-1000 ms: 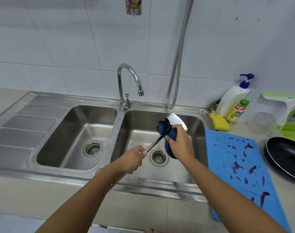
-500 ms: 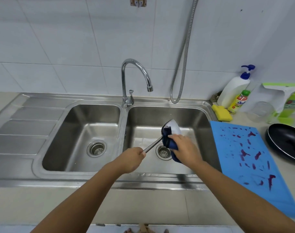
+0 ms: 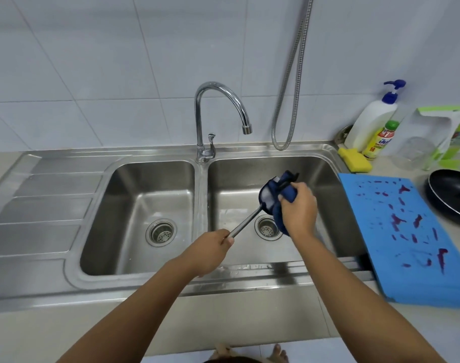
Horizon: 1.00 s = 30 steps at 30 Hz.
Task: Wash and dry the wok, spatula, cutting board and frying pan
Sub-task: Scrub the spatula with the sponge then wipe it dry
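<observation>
Spatula (image 3: 246, 223) handle in left fingers (image 3: 227, 238); cloth-wrapped blade (image 3: 269, 199) in right.

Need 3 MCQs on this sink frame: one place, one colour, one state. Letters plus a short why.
1. Where does the blue plastic cutting board lie?
A. in the left basin
B. on the counter right of the sink
C. against the wall

2. What colour is the cloth wrapped on the steel spatula?
A. dark blue
B. yellow
C. white

3. What state is the chrome tap in?
A. running hard
B. dripping into a pot
C. no water showing

Key: 1 B, it lies flat beside the right basin; 2 A, the right hand holds a navy cloth round the blade while the left hand grips the handle; 3 C, no stream leaves the spout.
</observation>
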Each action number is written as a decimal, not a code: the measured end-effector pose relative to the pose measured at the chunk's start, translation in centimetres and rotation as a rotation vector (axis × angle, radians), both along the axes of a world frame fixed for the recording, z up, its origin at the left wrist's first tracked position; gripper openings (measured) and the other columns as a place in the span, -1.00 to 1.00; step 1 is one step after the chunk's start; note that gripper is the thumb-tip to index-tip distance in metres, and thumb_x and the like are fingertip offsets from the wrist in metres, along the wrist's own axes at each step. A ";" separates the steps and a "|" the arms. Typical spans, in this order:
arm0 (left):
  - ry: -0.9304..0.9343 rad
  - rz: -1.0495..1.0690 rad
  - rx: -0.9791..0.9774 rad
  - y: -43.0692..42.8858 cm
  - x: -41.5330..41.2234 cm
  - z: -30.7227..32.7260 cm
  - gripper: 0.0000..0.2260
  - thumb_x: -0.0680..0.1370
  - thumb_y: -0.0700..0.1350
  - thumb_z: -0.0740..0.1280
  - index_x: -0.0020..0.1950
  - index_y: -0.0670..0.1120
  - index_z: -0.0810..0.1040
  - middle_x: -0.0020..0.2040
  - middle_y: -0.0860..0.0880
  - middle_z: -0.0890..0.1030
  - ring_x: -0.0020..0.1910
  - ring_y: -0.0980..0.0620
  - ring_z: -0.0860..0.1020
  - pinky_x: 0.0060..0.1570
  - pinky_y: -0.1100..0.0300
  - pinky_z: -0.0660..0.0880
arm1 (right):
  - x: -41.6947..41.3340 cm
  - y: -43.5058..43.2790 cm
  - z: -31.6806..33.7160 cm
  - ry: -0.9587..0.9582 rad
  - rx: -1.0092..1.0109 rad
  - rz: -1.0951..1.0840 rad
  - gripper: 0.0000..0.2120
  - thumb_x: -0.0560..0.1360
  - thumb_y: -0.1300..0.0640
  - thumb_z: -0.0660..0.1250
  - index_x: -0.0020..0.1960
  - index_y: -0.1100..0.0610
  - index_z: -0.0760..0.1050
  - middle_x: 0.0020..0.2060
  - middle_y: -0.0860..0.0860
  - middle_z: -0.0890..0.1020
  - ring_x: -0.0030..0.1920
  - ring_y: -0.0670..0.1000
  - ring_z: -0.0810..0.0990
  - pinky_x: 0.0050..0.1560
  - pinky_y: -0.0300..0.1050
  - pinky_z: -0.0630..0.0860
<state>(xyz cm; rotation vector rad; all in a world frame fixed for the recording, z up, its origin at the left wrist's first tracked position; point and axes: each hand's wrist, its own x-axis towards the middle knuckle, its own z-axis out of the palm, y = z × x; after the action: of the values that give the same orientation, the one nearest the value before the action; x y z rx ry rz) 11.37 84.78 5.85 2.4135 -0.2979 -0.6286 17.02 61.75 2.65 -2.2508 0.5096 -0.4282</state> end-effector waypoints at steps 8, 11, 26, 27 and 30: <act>-0.049 -0.103 0.097 0.8 1.8 0.1 -0.70 0.68 0.02 0.05 0.12 -0.12 0.49 -0.10 -0.07 0.57 -0.16 -0.01 0.52 -0.09 0.10 0.47 | 1.0 0.7 0.7 0.016 -0.207 0.156 -0.81 0.39 0.20 0.35 -0.01 0.04 0.56 -0.08 0.02 0.60 -0.06 0.07 0.58 -0.10 -0.05 0.52; -0.039 -0.121 0.087 1.0 1.7 -0.1 -0.70 0.68 0.03 0.06 0.12 -0.12 0.49 -0.07 -0.09 0.59 -0.11 -0.04 0.55 -0.02 0.04 0.51 | 1.7 -1.2 0.4 -0.017 -0.078 -0.120 -0.74 0.45 0.23 0.38 0.14 0.15 0.52 0.09 0.12 0.55 0.10 0.15 0.52 0.11 0.06 0.50; 0.243 0.113 -0.280 -0.9 1.9 0.4 -0.71 0.67 0.00 0.13 0.14 -0.20 0.48 -0.36 -0.02 0.34 -0.50 0.09 0.24 -0.55 0.30 0.18 | -1.2 0.5 -0.8 -0.080 -0.191 -0.041 -0.61 0.40 0.34 0.42 0.20 0.19 0.50 0.17 0.13 0.52 0.16 0.17 0.46 0.19 0.08 0.46; 0.261 0.126 -0.296 -1.1 2.0 0.5 -0.71 0.67 0.00 0.13 0.14 -0.19 0.48 -0.36 -0.03 0.33 -0.51 0.09 0.24 -0.54 0.29 0.18 | -1.5 1.1 -1.0 -0.075 -0.199 0.023 -0.60 0.39 0.34 0.42 0.21 0.17 0.51 0.17 0.11 0.52 0.16 0.15 0.46 0.18 0.03 0.45; 0.276 0.122 -0.295 -0.9 2.2 0.5 -0.72 0.67 0.01 0.13 0.15 -0.17 0.48 -0.34 -0.05 0.33 -0.49 0.08 0.24 -0.53 0.28 0.19 | -2.5 1.3 -1.6 -0.057 -0.202 0.136 -0.63 0.41 0.31 0.41 0.20 0.13 0.51 0.15 0.05 0.54 0.14 0.09 0.46 0.11 -0.15 0.37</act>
<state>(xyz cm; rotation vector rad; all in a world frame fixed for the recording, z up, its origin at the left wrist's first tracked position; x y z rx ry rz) 13.55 83.83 6.39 2.0178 -0.1164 -0.7913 14.54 63.09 1.03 -2.4411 0.2927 -0.4907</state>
